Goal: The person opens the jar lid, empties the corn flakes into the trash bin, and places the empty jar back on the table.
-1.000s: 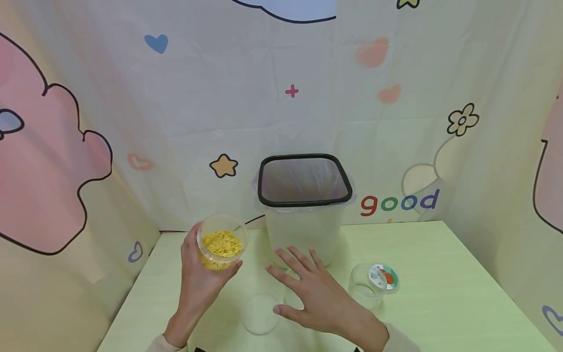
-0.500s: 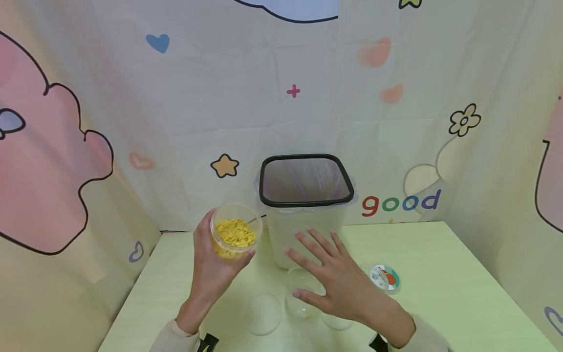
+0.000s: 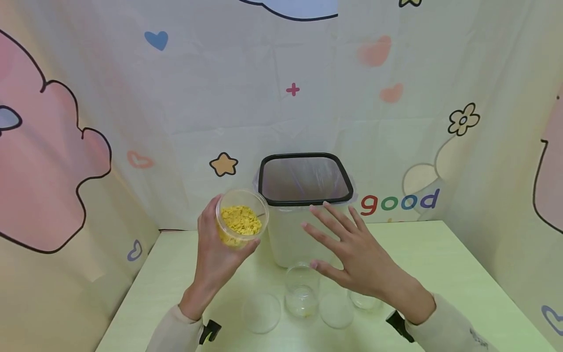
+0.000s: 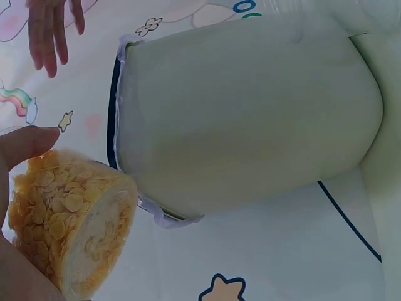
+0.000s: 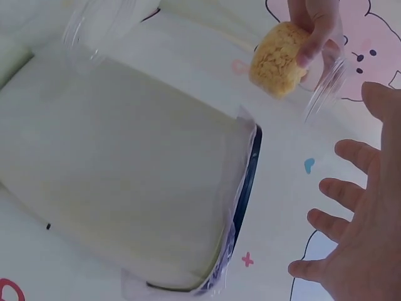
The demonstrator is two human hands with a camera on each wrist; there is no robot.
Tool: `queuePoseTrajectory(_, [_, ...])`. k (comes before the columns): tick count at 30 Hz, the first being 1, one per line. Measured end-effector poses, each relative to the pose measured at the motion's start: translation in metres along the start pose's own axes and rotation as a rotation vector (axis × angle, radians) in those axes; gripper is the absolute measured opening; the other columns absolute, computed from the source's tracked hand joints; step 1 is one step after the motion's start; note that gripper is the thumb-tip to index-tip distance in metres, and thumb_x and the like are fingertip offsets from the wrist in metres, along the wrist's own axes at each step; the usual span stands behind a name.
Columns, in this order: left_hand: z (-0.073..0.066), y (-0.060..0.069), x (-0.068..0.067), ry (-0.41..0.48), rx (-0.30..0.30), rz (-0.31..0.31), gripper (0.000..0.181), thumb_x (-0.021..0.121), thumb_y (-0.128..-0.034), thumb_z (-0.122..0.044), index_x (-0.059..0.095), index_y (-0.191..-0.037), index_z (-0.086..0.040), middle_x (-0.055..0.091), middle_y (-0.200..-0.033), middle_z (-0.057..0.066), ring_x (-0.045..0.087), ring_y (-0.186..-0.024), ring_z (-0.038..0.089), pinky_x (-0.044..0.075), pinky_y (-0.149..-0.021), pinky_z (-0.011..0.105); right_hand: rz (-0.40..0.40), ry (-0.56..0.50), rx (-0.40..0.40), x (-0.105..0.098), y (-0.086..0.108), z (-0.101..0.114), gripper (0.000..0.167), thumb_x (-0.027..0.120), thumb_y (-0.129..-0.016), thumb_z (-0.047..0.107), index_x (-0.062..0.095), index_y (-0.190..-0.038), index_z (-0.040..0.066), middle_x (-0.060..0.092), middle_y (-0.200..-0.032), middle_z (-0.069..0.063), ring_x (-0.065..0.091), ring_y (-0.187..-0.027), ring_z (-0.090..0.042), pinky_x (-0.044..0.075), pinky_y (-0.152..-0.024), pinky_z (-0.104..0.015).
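Note:
My left hand (image 3: 213, 259) grips a clear plastic jar (image 3: 223, 238) partly filled with yellow flakes (image 3: 240, 220), held above the table at the near left of the bin (image 3: 294, 239). The jar's open mouth faces up towards the head camera. In the left wrist view, the thumb (image 4: 28, 143) lies along the side of the jar (image 4: 69, 213) and flakes show through its wall. My right hand (image 3: 360, 254) hovers before the bin's right side, fingers spread and holding nothing. The right wrist view also shows these fingers (image 5: 332, 222) apart.
The bin has a black rim (image 3: 308, 202) and a translucent liner. On the pale table (image 3: 440, 283) stands another clear jar (image 3: 301, 296) with a few specks at its base. Clear discs (image 3: 261, 313) lie beside it. A clear round item under my right wrist is partly hidden. A printed cloth hangs behind.
The left hand has carried the jar of flakes rightward and up, closer to the bin. My right hand has also risen and shifted right, uncovering the clear jar on the table.

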State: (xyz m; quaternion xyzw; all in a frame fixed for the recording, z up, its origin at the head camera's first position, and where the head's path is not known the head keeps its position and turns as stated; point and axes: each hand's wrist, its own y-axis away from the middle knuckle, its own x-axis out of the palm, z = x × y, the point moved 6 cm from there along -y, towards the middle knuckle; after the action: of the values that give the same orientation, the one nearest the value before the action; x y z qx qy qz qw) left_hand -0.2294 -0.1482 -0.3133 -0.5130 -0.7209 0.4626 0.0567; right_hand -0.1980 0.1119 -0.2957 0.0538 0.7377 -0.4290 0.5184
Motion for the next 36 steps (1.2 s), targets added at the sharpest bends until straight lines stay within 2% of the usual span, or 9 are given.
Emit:
queuePoseTrajectory(7, [-0.010,-0.015,0.004,0.004,0.050,-0.004,0.117,0.094,-0.0585,-0.021,0.026,-0.153,-0.016,0.041,-0.145,0.011,0.038,-0.130,0.030,0.046,-0.098,0.054,-0.033,0.006,0.039,-0.006,-0.009,-0.028,0.060,0.047,-0.098,0.056,0.042,-0.149,0.026,0.031,-0.161,-0.004,0.027,-0.149,-0.031,0.019,-0.116,-0.067])
queuePoseTrajectory(13, [-0.012,-0.024,0.010,-0.003,0.080,-0.007,0.115,0.093,-0.0598,-0.024,0.026,-0.152,-0.015,0.041,-0.147,0.010,0.038,-0.130,0.030,0.044,-0.098,0.054,0.009,0.015,0.097,-0.003,-0.016,-0.050,0.064,0.056,-0.095,0.051,0.039,-0.151,0.028,0.028,-0.162,-0.002,0.023,-0.151,-0.031,0.019,-0.115,-0.068])
queuePoseTrajectory(19, [-0.013,-0.034,0.016,-0.001,0.107,-0.013,0.114,0.093,-0.0604,-0.025,0.026,-0.152,-0.015,0.040,-0.149,0.008,0.038,-0.131,0.030,0.043,-0.099,0.054,0.059,0.016,0.142,-0.003,-0.024,-0.069,0.065,0.058,-0.094,0.048,0.036,-0.153,0.028,0.026,-0.163,-0.004,0.022,-0.151,-0.033,0.017,-0.115,-0.068])
queuePoseTrajectory(27, [-0.017,-0.044,0.020,-0.020,0.144,-0.045,0.113,0.093,-0.0588,-0.027,0.029,-0.151,-0.013,0.042,-0.148,0.009,0.039,-0.130,0.031,0.044,-0.098,0.053,0.092,-0.048,0.213,-0.003,-0.035,-0.092,0.063,0.056,-0.097,0.043,0.035,-0.153,0.025,0.026,-0.163,-0.008,0.023,-0.149,-0.036,0.014,-0.117,-0.067])
queuePoseTrajectory(36, [-0.024,-0.055,0.017,-0.049,0.192,-0.058,0.113,0.093,-0.0583,-0.027,0.029,-0.150,-0.010,0.044,-0.144,0.013,0.040,-0.124,0.032,0.041,-0.097,0.052,0.112,-0.081,0.246,0.001,-0.046,-0.116,0.063,0.058,-0.097,0.040,0.037,-0.153,0.020,0.029,-0.161,-0.013,0.029,-0.146,-0.039,0.022,-0.117,-0.063])
